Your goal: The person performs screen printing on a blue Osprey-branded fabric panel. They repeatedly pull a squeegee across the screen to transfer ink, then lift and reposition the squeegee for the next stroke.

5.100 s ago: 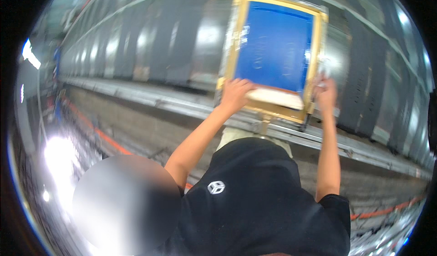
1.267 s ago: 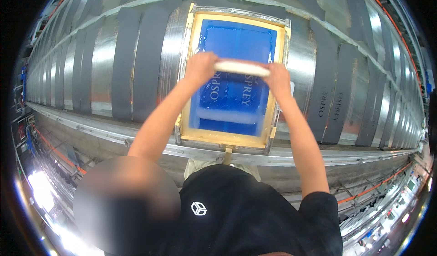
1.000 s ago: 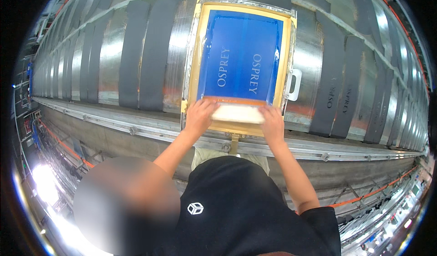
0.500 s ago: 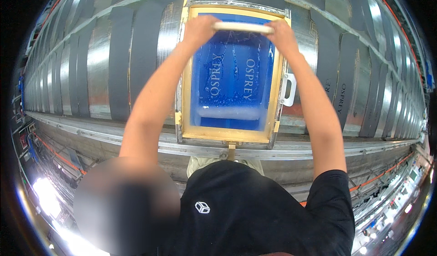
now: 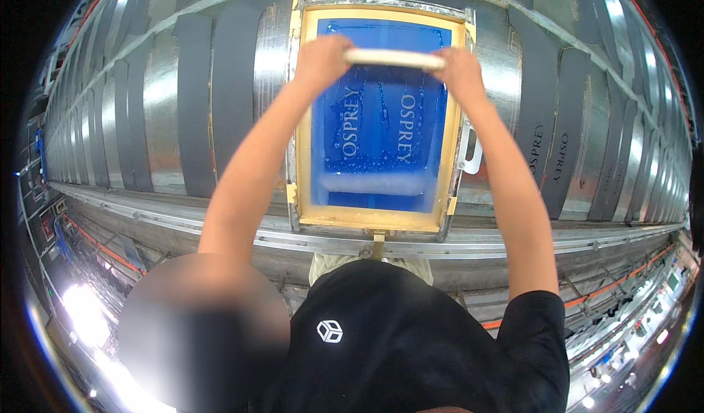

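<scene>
A screen-printing frame [image 5: 367, 216] with yellowish edges and a blue mesh [image 5: 380, 145] lies flat before me. Across its far part, both my hands grip a long cream-coloured squeegee [image 5: 396, 59]. My left hand [image 5: 320, 64] is closed round its left end, my right hand [image 5: 462, 74] round its right end. Pale lettering shows in the mesh, in two lines running lengthwise. Clear, wet-looking fluid with bubbles is spread over the blue, and a whitish translucent band [image 5: 374, 184] crosses the near end. The squeegee's lower edge is hard to make out.
Long dark grey strips [image 5: 196, 112] lie in rows on the shiny metal table [image 5: 161, 97] on both sides. Some strips at right bear printed lettering. A white handle [image 5: 470, 149] sits beside the frame's right edge. A metal rail [image 5: 418, 247] runs along the table's near edge.
Both hands have drawn the squeegee a little nearer to me over the mesh. More blue now shows beyond it. The view has shifted slightly.
</scene>
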The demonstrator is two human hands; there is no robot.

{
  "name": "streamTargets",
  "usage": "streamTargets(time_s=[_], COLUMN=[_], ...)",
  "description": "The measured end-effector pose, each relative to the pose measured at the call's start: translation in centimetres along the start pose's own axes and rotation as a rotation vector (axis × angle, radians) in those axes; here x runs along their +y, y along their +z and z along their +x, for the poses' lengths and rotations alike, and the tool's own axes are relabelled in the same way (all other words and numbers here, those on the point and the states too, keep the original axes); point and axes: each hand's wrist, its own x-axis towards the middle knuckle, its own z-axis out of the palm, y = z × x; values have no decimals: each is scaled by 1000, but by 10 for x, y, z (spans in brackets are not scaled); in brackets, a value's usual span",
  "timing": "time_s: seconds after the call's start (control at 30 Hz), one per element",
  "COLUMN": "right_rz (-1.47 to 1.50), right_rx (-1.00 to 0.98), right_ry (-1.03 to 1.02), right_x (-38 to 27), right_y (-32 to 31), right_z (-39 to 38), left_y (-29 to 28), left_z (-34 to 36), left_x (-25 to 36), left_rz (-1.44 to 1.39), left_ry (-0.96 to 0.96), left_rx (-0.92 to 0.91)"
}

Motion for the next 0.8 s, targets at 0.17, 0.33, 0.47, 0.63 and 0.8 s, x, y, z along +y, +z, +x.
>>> streamTargets(time_s=[0.17, 0.33, 0.47, 0.63, 0.8], right_rz=[120, 237, 495, 532, 670], right_rx=[102, 85, 3, 479, 455], right_ry=[-66, -2, 71, 432, 457], right_x=[-47, -75, -72, 32, 88], right_y=[19, 48, 13, 23, 53], right_z=[-154, -276, -272, -183, -141], left_y=[27, 73, 68, 61, 71], left_z=[-144, -268, -292, -294, -308], left_x=[33, 49, 58, 65, 68], left_rz=[-26, -105, -98, -137, -130], left_ry=[35, 143, 135, 147, 187], left_rx=[45, 174, 208, 136, 159])
